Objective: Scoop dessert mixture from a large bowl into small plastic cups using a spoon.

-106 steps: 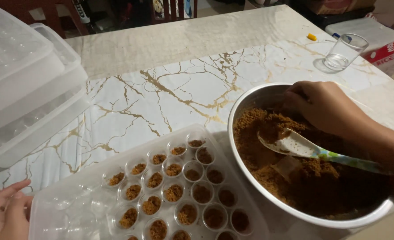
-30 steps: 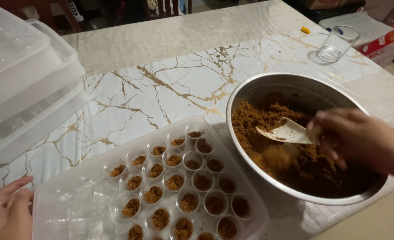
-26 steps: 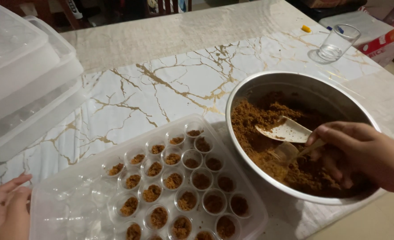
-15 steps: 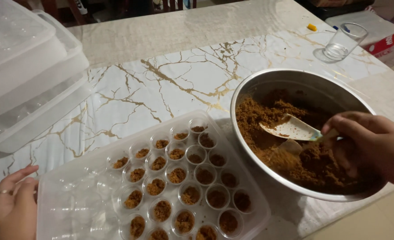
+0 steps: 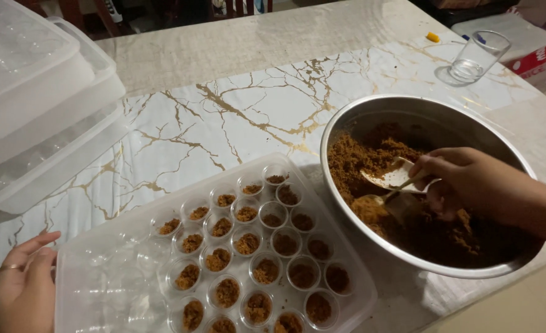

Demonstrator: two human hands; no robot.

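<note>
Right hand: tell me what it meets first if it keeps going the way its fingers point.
The right hand points left and slightly down inside the metal bowl. Beyond the pale spoon it grips, it would likely meet the brown crumbly mix first, though depth is unclear.

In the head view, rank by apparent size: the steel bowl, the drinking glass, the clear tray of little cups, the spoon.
1. Clear tray and steel bowl: similar, and the tray is cut off and nearer, so unranked.
2. Drinking glass, farther away.
3. Spoon, partly hidden by the right hand.

A pale plastic spoon (image 5: pixel 391 179) lies tilted on the brown crumbly mixture (image 5: pixel 362 161) inside the steel bowl (image 5: pixel 371 111).
</note>
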